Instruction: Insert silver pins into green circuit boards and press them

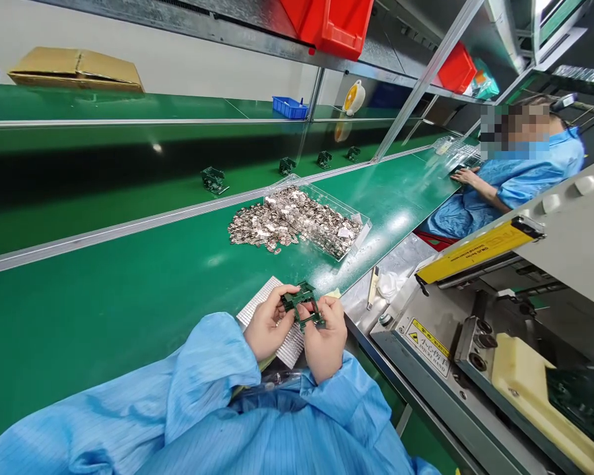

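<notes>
Between both hands is a dark green openwork part (pixel 301 300), like a moulded frame with gaps in it. My left hand (pixel 271 323) pinches its left side between thumb and fingers. On its right side, my right hand (pixel 327 333) grips it with the thumb laid across the front. Under the hands lies a white ribbed sheet (pixel 291 347), partly covered by them. Beyond them, a heap of small silvery metal pieces (pixel 262 227) spreads on the green bench, spilling out of a clear plastic tray (pixel 360 241) that holds more of the same.
Several dark green parts (pixel 214 179) stand along the back strip. A machine with a yellow bar (pixel 480 251) and a warning label (pixel 428 346) borders the bench (pixel 129 310) at right. Farther right sits a co-worker (pixel 519 178) in blue. Red bins (pixel 329 26) rest on the overhead shelf.
</notes>
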